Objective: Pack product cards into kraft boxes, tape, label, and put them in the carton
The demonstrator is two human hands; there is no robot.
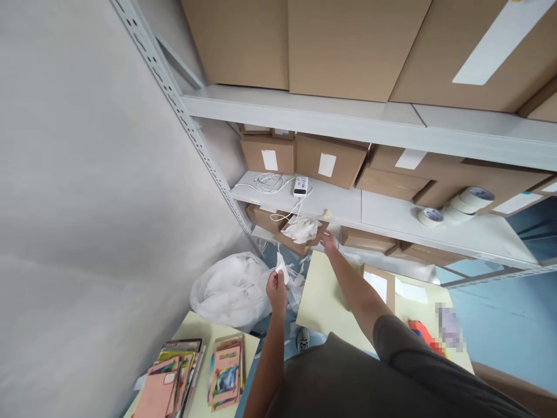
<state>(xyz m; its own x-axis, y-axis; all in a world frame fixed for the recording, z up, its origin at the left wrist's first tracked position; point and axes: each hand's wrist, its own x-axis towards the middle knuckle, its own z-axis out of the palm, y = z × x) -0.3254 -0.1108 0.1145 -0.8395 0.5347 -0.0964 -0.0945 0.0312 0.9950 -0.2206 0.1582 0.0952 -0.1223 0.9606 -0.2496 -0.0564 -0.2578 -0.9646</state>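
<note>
Clearly, white scraps (301,230) heap the carton (294,245) — right fingers (324,234) hold its edge, left fingers (281,278) pinch paper (281,265).

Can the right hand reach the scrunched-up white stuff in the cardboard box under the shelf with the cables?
Probably yes. The right hand is at the edge of the cardboard box, and the crumpled white scraps bulge from its open top, so nothing seems to block the way.
</note>
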